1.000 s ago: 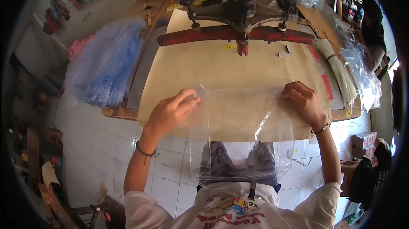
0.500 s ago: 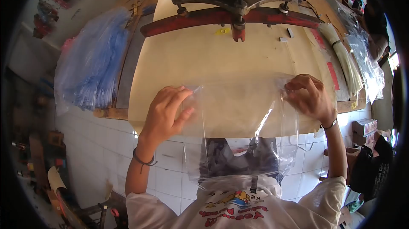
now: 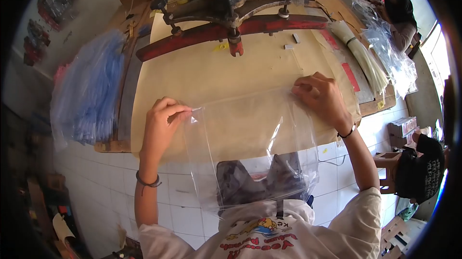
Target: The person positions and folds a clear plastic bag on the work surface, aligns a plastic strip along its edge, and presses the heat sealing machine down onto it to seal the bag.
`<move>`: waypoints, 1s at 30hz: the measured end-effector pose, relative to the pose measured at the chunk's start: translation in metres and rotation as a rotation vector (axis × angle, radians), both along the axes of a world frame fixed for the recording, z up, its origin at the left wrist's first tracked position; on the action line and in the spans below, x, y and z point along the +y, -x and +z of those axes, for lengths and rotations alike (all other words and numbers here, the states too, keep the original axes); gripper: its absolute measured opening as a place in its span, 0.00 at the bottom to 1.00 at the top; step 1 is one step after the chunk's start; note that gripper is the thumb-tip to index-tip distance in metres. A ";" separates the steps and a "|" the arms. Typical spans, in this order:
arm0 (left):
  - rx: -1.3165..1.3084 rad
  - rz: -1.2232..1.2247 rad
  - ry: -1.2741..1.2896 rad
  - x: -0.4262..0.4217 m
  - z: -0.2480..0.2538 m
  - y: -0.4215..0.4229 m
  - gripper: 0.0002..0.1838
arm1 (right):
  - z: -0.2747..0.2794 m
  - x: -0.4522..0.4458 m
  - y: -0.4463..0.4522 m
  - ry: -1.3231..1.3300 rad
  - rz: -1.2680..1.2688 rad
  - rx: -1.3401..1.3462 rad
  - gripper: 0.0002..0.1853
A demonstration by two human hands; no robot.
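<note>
A clear plastic bag (image 3: 240,134) hangs stretched between my two hands, over the front edge of the paper-covered table and above my lap. My left hand (image 3: 166,117) pinches its upper left corner between thumb and fingers. At the upper right corner, my right hand (image 3: 322,97) has its fingers curled closed on the plastic. The brown paper sheet (image 3: 211,76) lies under the bag's upper part. Beyond the hands, a red metal bar (image 3: 192,40) of a press-like machine (image 3: 231,6) stands over the paper.
At left lies a pile of bluish plastic bags (image 3: 91,85). A bundle of pale strips (image 3: 361,54) and more clear plastic (image 3: 392,52) lie at right. Two small metal pieces (image 3: 288,47) rest on the paper. One person (image 3: 399,8) is at the far right, another (image 3: 421,167) lower right.
My left hand has closed from spread fingers to a pinch on the bag's corner. The bag now hangs more tautly. The whole view has shifted and tilted.
</note>
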State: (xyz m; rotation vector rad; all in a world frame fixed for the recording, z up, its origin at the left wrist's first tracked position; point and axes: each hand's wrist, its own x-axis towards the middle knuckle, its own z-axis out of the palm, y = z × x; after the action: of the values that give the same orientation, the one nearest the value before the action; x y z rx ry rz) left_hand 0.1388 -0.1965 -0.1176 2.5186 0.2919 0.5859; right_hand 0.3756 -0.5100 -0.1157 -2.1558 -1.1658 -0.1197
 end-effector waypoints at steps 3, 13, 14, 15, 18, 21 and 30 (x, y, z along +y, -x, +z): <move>-0.111 0.045 -0.123 -0.003 -0.011 0.002 0.09 | 0.001 0.000 0.000 0.064 -0.006 0.007 0.08; -0.097 -0.077 -0.280 -0.003 -0.012 0.004 0.14 | -0.007 0.005 0.005 -0.023 -0.053 -0.152 0.08; -0.060 -0.088 -0.262 -0.001 -0.012 0.005 0.14 | -0.006 0.005 0.005 0.004 -0.066 -0.220 0.08; -0.038 -0.092 -0.253 0.000 -0.011 0.006 0.14 | -0.007 0.006 0.004 0.007 -0.048 -0.254 0.07; 0.006 -0.118 -0.218 -0.001 -0.006 0.004 0.14 | -0.011 0.005 0.000 0.016 -0.010 -0.347 0.06; 0.015 -0.147 -0.174 0.003 -0.004 0.005 0.14 | -0.009 0.003 0.001 0.009 0.019 -0.415 0.07; 0.053 -0.154 -0.120 0.005 -0.003 0.006 0.13 | -0.009 -0.001 0.002 0.043 0.012 -0.421 0.09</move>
State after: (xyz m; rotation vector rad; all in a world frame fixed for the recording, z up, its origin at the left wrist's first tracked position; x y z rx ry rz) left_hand 0.1333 -0.1914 -0.1204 2.6459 0.0817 0.4898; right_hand 0.3737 -0.5107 -0.1249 -2.2242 -1.4218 -0.5708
